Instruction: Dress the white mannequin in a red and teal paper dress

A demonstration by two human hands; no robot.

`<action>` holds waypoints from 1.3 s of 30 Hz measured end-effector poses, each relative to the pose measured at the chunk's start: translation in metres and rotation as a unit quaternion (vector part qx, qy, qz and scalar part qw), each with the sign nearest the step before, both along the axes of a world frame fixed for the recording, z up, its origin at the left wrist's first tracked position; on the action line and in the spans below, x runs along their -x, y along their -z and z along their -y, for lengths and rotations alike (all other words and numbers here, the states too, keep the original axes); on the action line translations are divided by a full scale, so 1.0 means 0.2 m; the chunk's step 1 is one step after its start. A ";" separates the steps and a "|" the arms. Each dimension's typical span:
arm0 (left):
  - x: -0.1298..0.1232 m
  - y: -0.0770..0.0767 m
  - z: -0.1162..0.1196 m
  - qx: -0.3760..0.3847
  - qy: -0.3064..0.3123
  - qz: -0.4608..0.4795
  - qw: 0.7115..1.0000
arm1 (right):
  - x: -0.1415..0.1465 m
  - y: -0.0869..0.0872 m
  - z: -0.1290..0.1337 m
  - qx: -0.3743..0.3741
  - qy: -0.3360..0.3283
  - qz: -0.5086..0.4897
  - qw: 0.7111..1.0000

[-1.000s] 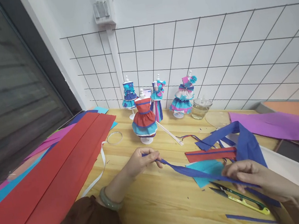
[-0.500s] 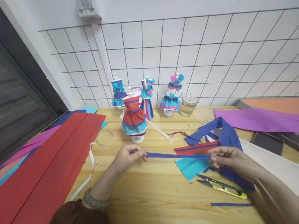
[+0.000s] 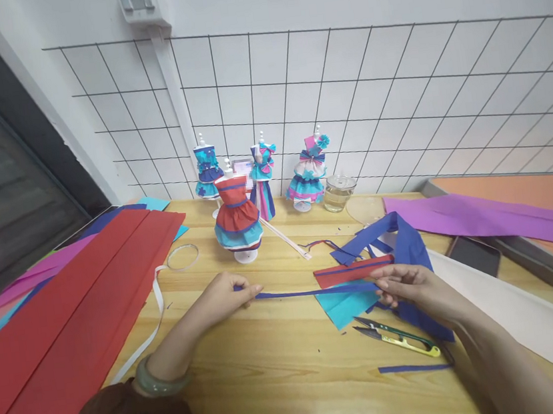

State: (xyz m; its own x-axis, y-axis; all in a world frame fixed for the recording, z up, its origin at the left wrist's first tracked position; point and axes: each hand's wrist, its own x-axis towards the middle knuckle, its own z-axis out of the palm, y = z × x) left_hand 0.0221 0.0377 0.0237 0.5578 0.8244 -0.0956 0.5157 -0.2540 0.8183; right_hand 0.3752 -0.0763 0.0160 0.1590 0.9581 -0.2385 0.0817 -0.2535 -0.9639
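Note:
A narrow dark blue strip point(image 3: 312, 292) is stretched level above the wooden table. My left hand point(image 3: 227, 297) pinches its left end, and my right hand point(image 3: 407, 285) pinches the right end. Behind my left hand stands a small dress form in a red and turquoise dress point(image 3: 238, 213). Under and beside the strip's right part lie a red folded piece point(image 3: 349, 270) and a turquoise piece point(image 3: 344, 306). Thread snips point(image 3: 398, 340) with yellow and green handles rest below my right hand, with another blue strip point(image 3: 412, 368) nearer me.
Red sheets point(image 3: 67, 306) cover the left side, beside a white ribbon point(image 3: 157, 302). Three more dressed forms and a glass jar point(image 3: 338, 192) stand at the back. To the right are a wide blue band point(image 3: 409, 244), a purple sheet point(image 3: 473, 211), white material point(image 3: 514, 299) and a phone point(image 3: 474, 254).
The strip now runs nearly level between my hands, where it sloped down to the right. Both hands still pinch it. The whole view has shifted slightly, with table items appearing further left.

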 end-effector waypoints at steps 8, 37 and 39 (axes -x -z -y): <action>0.13 0.00 -0.06 -0.002 -0.012 -0.131 0.991 | 0.05 -0.02 0.01 -0.010 -0.058 0.131 0.990; -0.24 0.09 0.25 0.189 0.071 0.195 0.960 | 0.23 0.02 0.04 -0.089 -0.040 -0.050 0.994; -0.27 0.10 0.27 0.249 0.082 0.228 0.938 | 0.26 0.04 0.05 -0.100 -0.051 -0.056 0.992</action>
